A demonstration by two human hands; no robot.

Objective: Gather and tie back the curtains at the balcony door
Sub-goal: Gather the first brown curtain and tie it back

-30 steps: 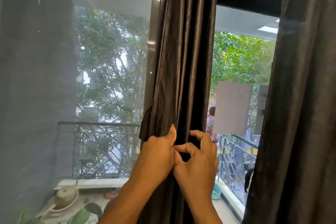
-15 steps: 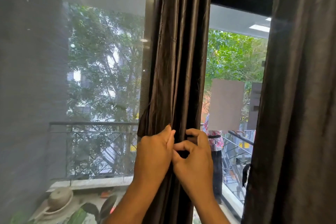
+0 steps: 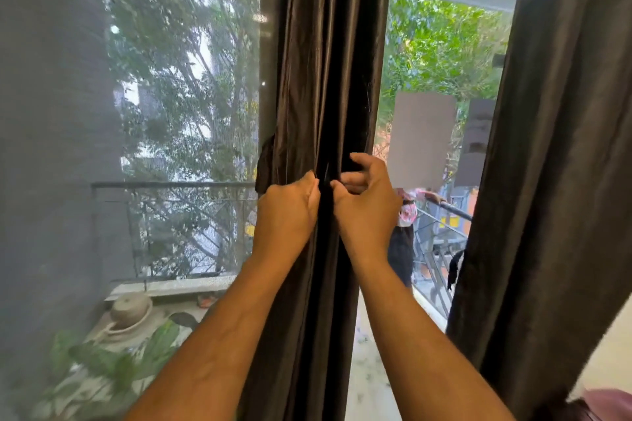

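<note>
In the head view, the gathered curtain point(image 3: 321, 79) hung as a narrow bunch down the middle of the balcony door point(image 3: 191, 113). The left hand point(image 3: 285, 215) was curled against the bunch's left side, pinching folds. The right hand point(image 3: 367, 202), just right of the bunch, pinched something thin and dark at its front (probably the tie-back, though too small to tell). A second curtain point(image 3: 554, 181) hung loose, well right of the bunch. The step in hand seemed to be fastening the tie; the next move would call for cinching it snug without letting folds slip.
</note>
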